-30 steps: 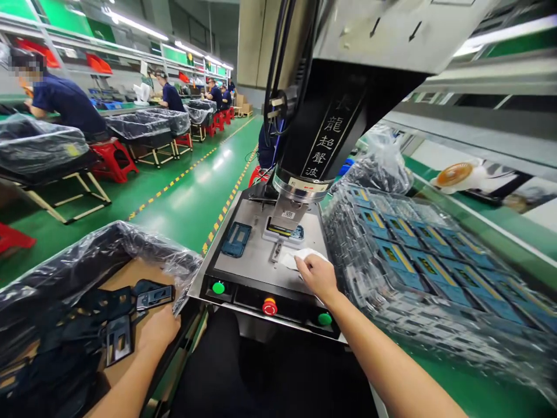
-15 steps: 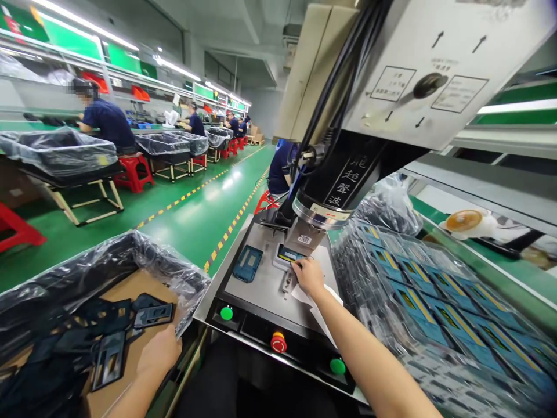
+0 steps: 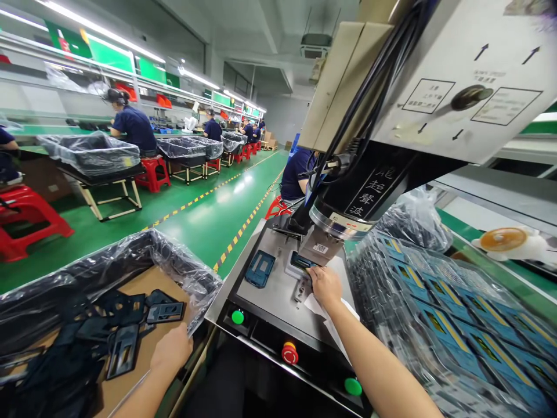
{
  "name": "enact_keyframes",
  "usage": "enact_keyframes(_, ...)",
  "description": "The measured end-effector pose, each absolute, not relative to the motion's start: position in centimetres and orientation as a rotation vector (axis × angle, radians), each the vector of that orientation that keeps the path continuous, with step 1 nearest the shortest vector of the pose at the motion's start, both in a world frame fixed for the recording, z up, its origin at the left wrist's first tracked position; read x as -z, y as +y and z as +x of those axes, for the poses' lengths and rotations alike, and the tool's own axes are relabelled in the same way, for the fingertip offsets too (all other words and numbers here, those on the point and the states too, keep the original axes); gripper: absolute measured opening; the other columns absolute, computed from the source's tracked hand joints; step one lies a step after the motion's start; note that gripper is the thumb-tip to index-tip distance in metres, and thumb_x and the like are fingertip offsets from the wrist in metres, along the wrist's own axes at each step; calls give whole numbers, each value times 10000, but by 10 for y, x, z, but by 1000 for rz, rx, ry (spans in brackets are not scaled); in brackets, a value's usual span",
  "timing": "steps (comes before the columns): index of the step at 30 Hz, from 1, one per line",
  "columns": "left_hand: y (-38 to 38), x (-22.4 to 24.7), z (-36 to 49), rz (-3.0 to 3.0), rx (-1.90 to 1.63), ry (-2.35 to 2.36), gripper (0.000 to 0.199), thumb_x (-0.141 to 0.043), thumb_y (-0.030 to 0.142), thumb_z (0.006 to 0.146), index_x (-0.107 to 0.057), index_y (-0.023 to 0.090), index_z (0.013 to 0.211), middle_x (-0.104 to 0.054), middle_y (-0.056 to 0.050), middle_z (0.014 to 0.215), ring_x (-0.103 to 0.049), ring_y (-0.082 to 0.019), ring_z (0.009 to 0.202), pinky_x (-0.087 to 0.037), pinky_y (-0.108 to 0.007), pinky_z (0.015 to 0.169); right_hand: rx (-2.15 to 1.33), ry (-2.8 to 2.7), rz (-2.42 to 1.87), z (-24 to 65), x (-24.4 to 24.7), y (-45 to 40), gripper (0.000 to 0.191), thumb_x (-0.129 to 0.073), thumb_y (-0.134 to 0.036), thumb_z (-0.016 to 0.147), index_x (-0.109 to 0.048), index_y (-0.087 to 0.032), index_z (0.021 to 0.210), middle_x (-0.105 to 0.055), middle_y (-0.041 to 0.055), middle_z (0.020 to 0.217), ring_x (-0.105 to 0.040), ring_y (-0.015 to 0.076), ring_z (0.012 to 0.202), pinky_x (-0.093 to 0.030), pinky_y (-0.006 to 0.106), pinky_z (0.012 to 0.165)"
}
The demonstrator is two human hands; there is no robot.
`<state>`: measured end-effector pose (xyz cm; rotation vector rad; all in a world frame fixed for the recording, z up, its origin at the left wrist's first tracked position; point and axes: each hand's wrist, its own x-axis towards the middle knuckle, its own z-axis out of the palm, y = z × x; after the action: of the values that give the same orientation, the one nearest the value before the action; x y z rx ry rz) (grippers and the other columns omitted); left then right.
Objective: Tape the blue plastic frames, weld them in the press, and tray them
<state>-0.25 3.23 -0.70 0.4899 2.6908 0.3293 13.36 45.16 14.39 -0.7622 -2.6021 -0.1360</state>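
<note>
My right hand (image 3: 327,285) reaches under the metal horn (image 3: 321,244) of a press-like machine. Its fingertips pinch the near right edge of a dark blue plastic case part (image 3: 300,260) at a small white fixture (image 3: 292,270). Left of that fixture, another blue case part (image 3: 260,269) lies flat on the machine's metal plate (image 3: 265,299). My left hand (image 3: 172,350) is down in the plastic-lined bin (image 3: 180,264), right beside a dark plastic frame (image 3: 165,312). Its fingers are hidden, so I cannot tell whether they grip that frame. More dark frames (image 3: 123,351) are heaped to its left.
Stacked clear trays (image 3: 418,290) with blue parts stand at the right. Green buttons (image 3: 237,317) and a red stop button (image 3: 289,352) line the machine's front. A white paper (image 3: 335,325) lies under my right forearm. Co-workers (image 3: 134,128) sit along a bench beyond the aisle.
The view has turned a little left, so everything sits further right. The yellow strip on the part at my right fingertips no longer shows. Both hands keep about the same places.
</note>
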Motion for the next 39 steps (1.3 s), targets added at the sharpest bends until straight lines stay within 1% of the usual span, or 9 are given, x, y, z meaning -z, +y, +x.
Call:
enact_keyframes(12,30,10,-3,491,-377,2713,255,-402,275,817,-576,175,973,-689,-191,999,-657,-363,936,-459,-488,781,-53,-2556,-453,154,-150,421,412,-363,-386,964,-663,-159,796,-669,94,889,-606,219,880,-460,336,823)
enact_keyframes(17,29,11,-3,503,-368,2680,310,-408,371,823,-556,182,1020,-691,-165,997,-656,-358,940,-468,-481,791,-210,-2481,-245,197,-163,366,302,-416,-366,961,-641,-184,874,-661,88,966,-608,206,926,-484,340,851)
enact_keyframes(21,21,11,0,570,-692,2854,489,-420,454,822,-494,144,1194,-581,-170,1248,-549,-321,1166,-427,-443,957,-609,-2488,-145,246,-172,312,188,-444,-295,955,-604,-206,912,-638,75,960,-603,177,920,-487,295,817)
enact_keyframes(23,19,5,10,625,-1003,2934,529,-451,492,807,-513,121,1179,-572,-173,1245,-516,-315,1201,-394,-426,1018,-877,-2507,-159,268,-168,291,194,-439,-302,956,-586,-208,871,-623,63,929,-592,165,884,-477,280,788)
enact_keyframes(28,44,-36,76,616,-1505,2451,421,-560,503,791,-595,170,1047,-674,-105,1053,-633,-251,995,-465,-379,949,-1653,-2454,-561,297,-120,262,397,-498,-506,892,-494,-181,665,-511,-4,670,-457,119,637,-384,247,608)
enact_keyframes(31,75,-63,122,635,-1463,1984,452,-561,475,817,-561,148,1129,-671,-119,1092,-623,-223,1039,-469,-356,950,-2147,-2162,-919,301,-87,254,537,-582,-663,757,-402,-186,589,-351,-63,532,-301,76,520,-259,222,502)
enact_keyframes(33,93,-75,144,670,-1340,1778,484,-596,443,804,-539,147,1182,-661,-117,1123,-621,-214,1042,-477,-343,932,-2387,-1917,-1019,302,-73,249,562,-631,-694,686,-406,-186,598,-358,-73,521,-293,65,505,-253,218,502)
enact_keyframes(36,108,-84,157,700,-1178,1669,435,-616,422,793,-563,157,1134,-679,-69,972,-650,-177,820,-522,-305,751,-2490,-1789,-1016,302,-66,248,528,-658,-655,681,-458,-172,611,-416,-63,538,-337,66,513,-292,220,524)
enact_keyframes(39,111,-87,156,597,-1138,1698,350,-616,439,789,-584,156,993,-650,-19,815,-606,-126,633,-498,-262,628,-2303,-1965,-957,303,-69,252,393,-674,-533,721,-572,-155,685,-487,-44,592,-396,78,549,-330,223,548)
